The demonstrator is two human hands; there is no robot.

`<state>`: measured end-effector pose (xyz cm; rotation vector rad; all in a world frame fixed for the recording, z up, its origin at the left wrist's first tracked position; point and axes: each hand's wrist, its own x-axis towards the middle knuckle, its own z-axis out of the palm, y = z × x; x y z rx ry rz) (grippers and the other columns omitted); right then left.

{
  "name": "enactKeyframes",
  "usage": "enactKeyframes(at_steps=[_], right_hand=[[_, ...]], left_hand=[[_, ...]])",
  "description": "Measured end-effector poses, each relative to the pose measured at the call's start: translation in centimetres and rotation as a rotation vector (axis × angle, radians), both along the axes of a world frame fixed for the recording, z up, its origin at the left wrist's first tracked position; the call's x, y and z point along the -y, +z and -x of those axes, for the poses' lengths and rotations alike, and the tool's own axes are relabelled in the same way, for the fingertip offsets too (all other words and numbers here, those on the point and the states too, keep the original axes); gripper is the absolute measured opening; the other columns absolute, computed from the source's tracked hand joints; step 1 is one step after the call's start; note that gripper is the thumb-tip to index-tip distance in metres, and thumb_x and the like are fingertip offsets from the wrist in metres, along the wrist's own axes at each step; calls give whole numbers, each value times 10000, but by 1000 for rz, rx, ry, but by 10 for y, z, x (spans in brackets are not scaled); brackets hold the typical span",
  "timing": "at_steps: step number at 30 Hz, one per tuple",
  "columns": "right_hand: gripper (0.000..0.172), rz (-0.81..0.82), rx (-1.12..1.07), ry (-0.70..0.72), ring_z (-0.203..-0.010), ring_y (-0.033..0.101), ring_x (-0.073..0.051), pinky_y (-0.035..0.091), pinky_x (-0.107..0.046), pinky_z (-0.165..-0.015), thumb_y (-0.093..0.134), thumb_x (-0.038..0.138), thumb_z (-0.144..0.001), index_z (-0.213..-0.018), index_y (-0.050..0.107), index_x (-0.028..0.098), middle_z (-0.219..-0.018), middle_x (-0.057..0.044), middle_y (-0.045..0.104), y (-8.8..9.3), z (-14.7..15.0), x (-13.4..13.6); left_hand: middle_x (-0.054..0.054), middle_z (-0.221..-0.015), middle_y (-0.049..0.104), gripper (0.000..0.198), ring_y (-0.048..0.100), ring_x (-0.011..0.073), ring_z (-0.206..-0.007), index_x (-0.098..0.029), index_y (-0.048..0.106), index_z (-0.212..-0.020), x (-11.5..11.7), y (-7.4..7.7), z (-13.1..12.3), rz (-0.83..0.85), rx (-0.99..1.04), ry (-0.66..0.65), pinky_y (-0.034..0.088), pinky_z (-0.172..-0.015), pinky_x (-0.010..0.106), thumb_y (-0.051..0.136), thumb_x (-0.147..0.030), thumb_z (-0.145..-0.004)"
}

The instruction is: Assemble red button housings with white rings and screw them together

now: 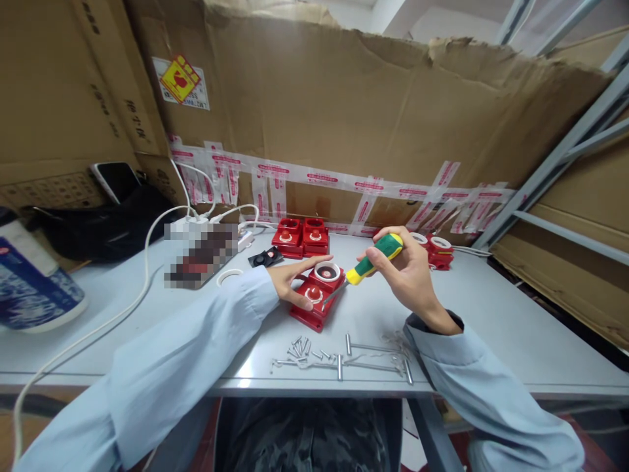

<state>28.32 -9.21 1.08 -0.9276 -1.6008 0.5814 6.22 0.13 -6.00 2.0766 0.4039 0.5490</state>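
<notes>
A red plastic box (314, 301) with a white ring at its top and a red knob below lies in the middle of the table. My left hand (293, 282) grips it from the left, thumb on its front face and fingers along the far side. In my right hand (405, 275) is a screwdriver (376, 259) with a green and yellow handle. Its shaft slants down to the left, and the tip meets the right side of the box's front face. Whether the tip sits in a screw is too small to tell.
Near the front edge lie several loose screws (299, 346) and T-shaped metal rods (376, 346) with strings. More red boxes (301, 237) stand behind and to the right. A black part (265, 257), white ring (230, 277), power strip and cable (146, 262) are on the left. Cardboard (314, 105) walls the back.
</notes>
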Motion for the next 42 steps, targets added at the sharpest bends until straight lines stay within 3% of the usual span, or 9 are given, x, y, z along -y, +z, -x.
enactKeyframes(at_steps=[29,42], right_hand=[[317,7,27,-5,-714,671,-182,576,-263,-532,650,382,-745,-939,461,217,-737,7,589,0,-2,0],[308,45,25,38,-642,617,-131,555,-240,-500,637,404,-750,-917,462,213,-772,15,506,-7,4,-2]], left_hand=[[52,-1411,362,961,314,290,-1306,-298,247,-1387,3,4,1,-3,-51,27,329,-1019,446,757,-369,-576],[52,-1416,361,968,302,287,-1315,-290,244,-1390,1,4,1,-13,-53,14,303,-1044,435,769,-327,-577]])
